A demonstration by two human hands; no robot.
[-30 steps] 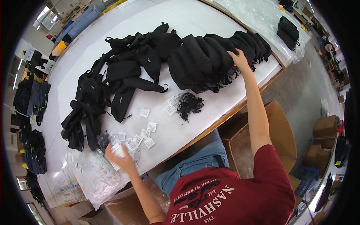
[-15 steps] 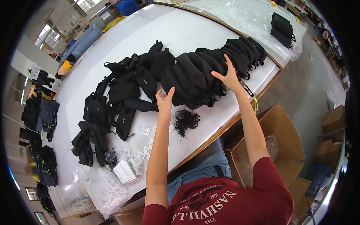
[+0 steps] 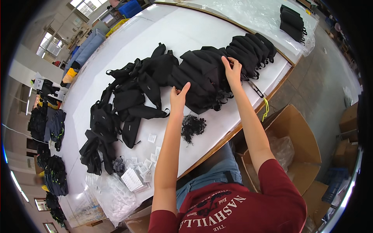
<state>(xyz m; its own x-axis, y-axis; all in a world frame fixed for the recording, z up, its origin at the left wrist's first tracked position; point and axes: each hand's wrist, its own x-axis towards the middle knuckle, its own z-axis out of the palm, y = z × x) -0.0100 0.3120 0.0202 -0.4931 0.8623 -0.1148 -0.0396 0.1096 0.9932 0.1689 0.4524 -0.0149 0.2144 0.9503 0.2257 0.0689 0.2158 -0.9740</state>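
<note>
A row of overlapping black fabric bags (image 3: 198, 72) lies across the white table, with small loops along its near edge. My left hand (image 3: 179, 98) grips the left part of the row, thumb stretched over the cloth and fingers curled in. Farther along, my right hand (image 3: 233, 72) is closed on the bags, its fingers bent; the folds partly hide its fingertips. Left of the row is a loose heap of black bags with straps (image 3: 128, 95). Below my hands rests a tangled bunch of thin black cords (image 3: 192, 127).
White paper tags (image 3: 133, 179) and a clear plastic bag (image 3: 110, 196) are near the table's front edge. A black-handled tool with a yellow-green cord (image 3: 256, 91) lies right of the row. An open cardboard box (image 3: 297, 136) stands at my right. More black bags (image 3: 291, 24) are on plastic beyond.
Both hands have come closer together and in against the row, and their fingers have closed on the bags. The bags between them look pressed together and shifted a little.
</note>
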